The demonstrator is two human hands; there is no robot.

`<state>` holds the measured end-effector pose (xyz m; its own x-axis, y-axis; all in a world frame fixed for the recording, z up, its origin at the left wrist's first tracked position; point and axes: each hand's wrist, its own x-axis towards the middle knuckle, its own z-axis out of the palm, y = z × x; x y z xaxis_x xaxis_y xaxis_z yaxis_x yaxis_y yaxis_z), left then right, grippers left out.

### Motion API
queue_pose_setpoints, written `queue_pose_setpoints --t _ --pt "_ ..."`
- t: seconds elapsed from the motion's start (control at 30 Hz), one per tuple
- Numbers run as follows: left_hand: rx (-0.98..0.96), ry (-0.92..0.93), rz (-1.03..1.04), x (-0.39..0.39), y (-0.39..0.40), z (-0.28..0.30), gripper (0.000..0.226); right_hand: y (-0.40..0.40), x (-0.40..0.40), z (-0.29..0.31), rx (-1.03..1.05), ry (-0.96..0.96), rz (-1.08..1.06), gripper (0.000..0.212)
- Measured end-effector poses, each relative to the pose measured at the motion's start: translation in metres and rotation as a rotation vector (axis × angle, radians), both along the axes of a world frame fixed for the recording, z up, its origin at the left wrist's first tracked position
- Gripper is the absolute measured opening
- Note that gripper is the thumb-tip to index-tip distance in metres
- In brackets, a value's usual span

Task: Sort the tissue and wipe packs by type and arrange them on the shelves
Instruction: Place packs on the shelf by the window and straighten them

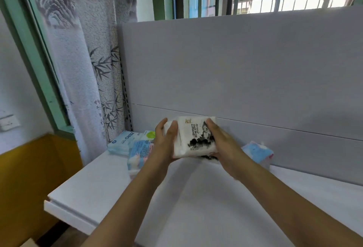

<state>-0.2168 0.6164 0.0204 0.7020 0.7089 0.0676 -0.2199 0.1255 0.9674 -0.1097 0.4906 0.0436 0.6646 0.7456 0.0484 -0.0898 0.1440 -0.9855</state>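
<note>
A white tissue pack with black ink-style print is held just above the white shelf, close to the grey back panel. My left hand grips its left side and my right hand grips its right side. A second pack with the same black print seems to lie under it, mostly hidden. To the left lie a pale blue "ZERO" wipe pack and a blue-and-pink pack. A blue and pink pack lies to the right, behind my right wrist.
The grey back panel rises behind the shelf. A patterned curtain hangs at the left beside the shelf's slotted upright. The shelf's front left corner ends above a yellow wall section. Barred windows are above the panel.
</note>
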Motion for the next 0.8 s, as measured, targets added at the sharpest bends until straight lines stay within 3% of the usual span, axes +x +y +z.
queue_pose_setpoints --t 0.17,0.33,0.57,0.67,0.8 --pt "0.052 -0.021 0.166 -0.056 0.010 0.002 0.101 0.032 -0.036 0.003 0.049 -0.029 0.352 0.048" --pt "0.040 -0.017 0.475 -0.144 0.017 0.006 0.102 0.077 -0.104 0.002 0.031 -0.066 0.624 0.066" --pt "0.018 0.014 0.674 -0.272 -0.011 -0.016 0.092 0.079 -0.217 -0.016 0.001 -0.061 0.824 0.030" --pt "-0.061 0.035 0.752 -0.329 -0.034 -0.045 0.077 0.065 -0.270 -0.040 -0.090 -0.091 0.845 0.033" --pt "-0.168 0.069 0.834 -0.410 -0.077 -0.104 0.090 0.041 -0.339 -0.094 -0.230 -0.047 0.894 0.027"
